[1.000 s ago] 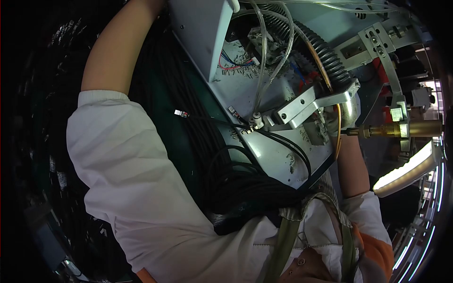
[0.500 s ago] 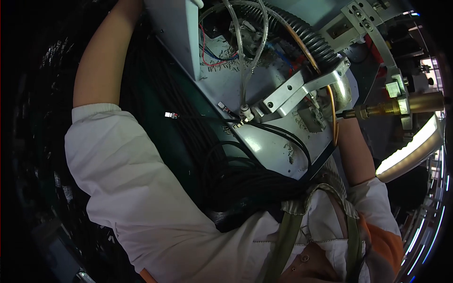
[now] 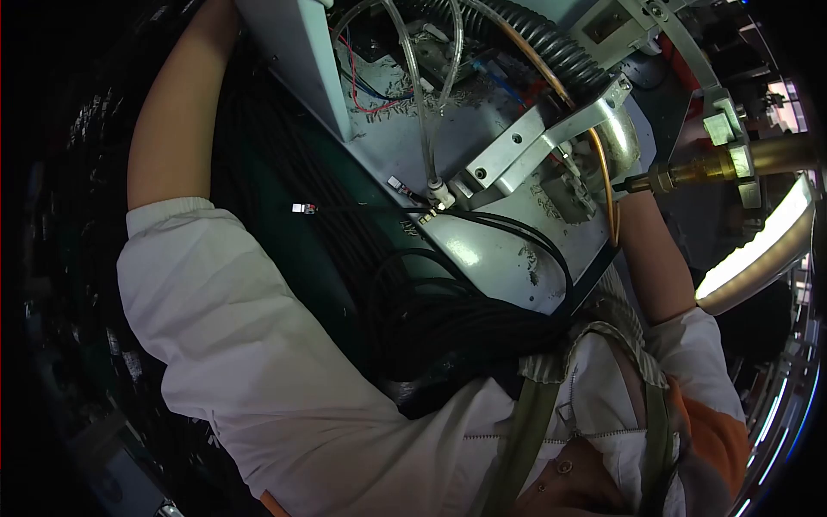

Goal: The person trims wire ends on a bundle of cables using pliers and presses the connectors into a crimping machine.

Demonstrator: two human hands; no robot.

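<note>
With only the view seen to shift, no new handling is shown; the slim black cable (image 3: 366, 208) with a silver rectangular tip (image 3: 303, 208) is still left between both hands' forearms; the left hand is cropped out beyond the pale grey panel (image 3: 297, 65), the right hand is hidden behind the silver metal bracket (image 3: 504, 159); neither grip can be told.

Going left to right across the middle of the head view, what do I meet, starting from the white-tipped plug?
White-tipped plug → second small plug → white hose fitting → silver bracket → brass-coloured cylinder.
</note>
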